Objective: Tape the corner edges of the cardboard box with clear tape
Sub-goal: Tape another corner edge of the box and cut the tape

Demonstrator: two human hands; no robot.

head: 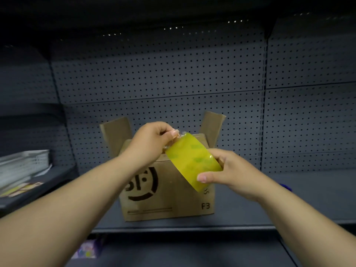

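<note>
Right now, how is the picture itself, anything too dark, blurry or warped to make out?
Head view: dim overall, top shelf nearly black with small glints; head view centre, the tape roll and cardboard box are lit and fairly sharp; head view edges, the wide lens bows the pegboard lines, and the stacked items at left look soft.

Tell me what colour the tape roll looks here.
The tape roll looks translucent yellow; head view shows it best.

**Both hands gripping**

We reach both bare forearms forward, converging toward the middle. Our left hand (152,143) sits higher, its thumb and forefinger pinching the tape end (178,134). Our right hand (229,170) sits lower, just beside it, with thumb and fingers curled round the roll (192,160).
</note>
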